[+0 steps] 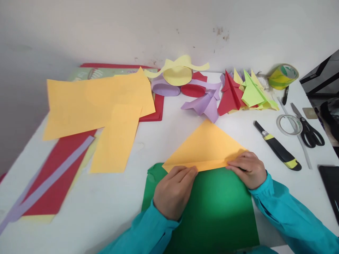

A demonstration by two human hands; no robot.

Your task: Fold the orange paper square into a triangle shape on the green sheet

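Note:
An orange sheet of paper (205, 146), shaped as a triangle with its point away from me, has a narrow strip folded up along its near edge. My left hand (174, 190) pinches that folded edge near its left end. At the right end, my right hand (247, 167) grips the same edge between thumb and fingers. The paper's near edge overlaps a green sheet (217, 211) that lies on the table under my hands. Parts of the fold are hidden behind my fingers.
Larger orange sheets (87, 106) lie left over red paper (63, 169) and a purple strip (57, 173). Folded paper planes (230, 93) and paper rings (177, 76) stand at the back. A utility knife (278, 146), scissors (308, 130) and tape rolls (283, 76) are on the right.

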